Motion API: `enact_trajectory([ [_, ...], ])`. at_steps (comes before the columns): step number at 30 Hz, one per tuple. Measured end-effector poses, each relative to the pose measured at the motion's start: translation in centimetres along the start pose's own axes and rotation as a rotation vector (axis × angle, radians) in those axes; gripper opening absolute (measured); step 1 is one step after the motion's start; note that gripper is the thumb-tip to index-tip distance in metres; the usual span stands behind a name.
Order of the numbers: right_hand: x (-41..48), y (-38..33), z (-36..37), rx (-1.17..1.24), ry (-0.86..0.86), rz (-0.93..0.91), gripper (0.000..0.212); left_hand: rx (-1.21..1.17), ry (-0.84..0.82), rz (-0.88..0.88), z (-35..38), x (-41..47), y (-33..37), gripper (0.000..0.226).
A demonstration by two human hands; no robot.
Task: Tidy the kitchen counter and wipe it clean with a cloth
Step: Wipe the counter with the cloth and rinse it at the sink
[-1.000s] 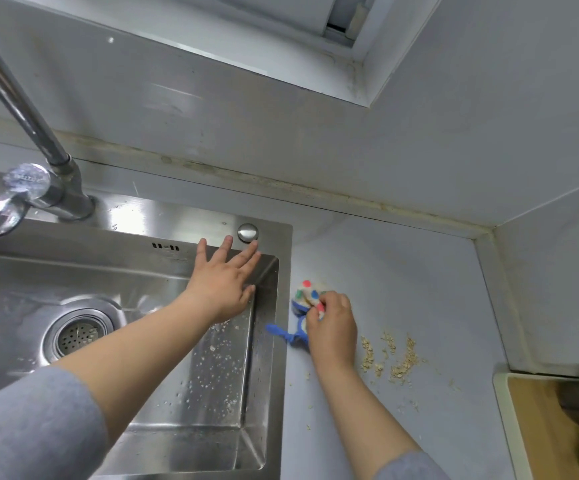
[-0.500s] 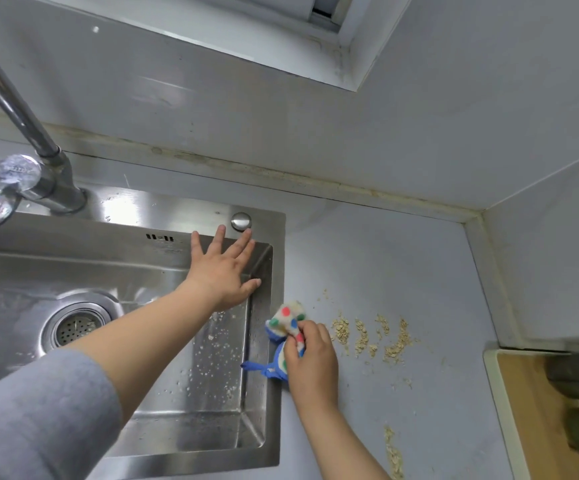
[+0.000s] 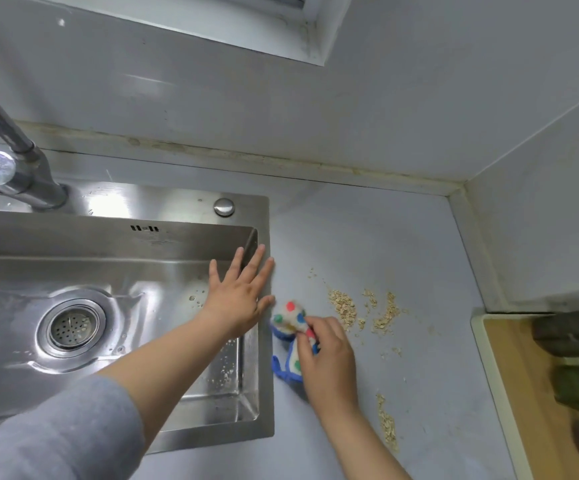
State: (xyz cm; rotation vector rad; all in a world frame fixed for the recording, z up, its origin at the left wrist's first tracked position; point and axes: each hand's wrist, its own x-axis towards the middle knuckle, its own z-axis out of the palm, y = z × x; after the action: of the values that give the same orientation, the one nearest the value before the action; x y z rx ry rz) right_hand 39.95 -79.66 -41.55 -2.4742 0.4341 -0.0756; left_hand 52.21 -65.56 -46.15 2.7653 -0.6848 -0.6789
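Left hand (image 3: 237,301) has shifted right to the sink (image 3: 265,393) rim, flat and spread, likely a backstop. Right hand (image 3: 327,358) pinches the bunched spotted cloth (image 3: 289,322) on the counter (image 3: 385,237) beside that rim. Oat crumbs (image 3: 343,304) sit at the cloth's 3 o'clock, unswept.

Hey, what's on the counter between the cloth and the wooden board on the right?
Scattered oat-like crumbs lie between the cloth and the board, shown in the head view.
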Motion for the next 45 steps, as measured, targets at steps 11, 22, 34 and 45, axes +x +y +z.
enact_trajectory([
  [11,0.0,2.9,1.5,-0.123,-0.037,0.083,0.022,0.11,-0.038,-0.036,-1.3,-0.1,0.5,0.067],
  [22,-3.5,2.6,-0.7,0.027,-0.056,-0.039,0.016,0.122,-0.068,-0.086,-1.2,0.0,1.4,0.065],
  [34,-2.7,7.0,-1.7,-0.088,-0.028,0.114,0.017,-0.03,-0.032,-0.134,-0.2,0.0,2.7,0.069],
  [45,8.0,4.6,-9.1,0.107,0.107,-0.084,0.023,-0.426,0.311,-0.201,3.3,1.1,5.7,0.069],
])
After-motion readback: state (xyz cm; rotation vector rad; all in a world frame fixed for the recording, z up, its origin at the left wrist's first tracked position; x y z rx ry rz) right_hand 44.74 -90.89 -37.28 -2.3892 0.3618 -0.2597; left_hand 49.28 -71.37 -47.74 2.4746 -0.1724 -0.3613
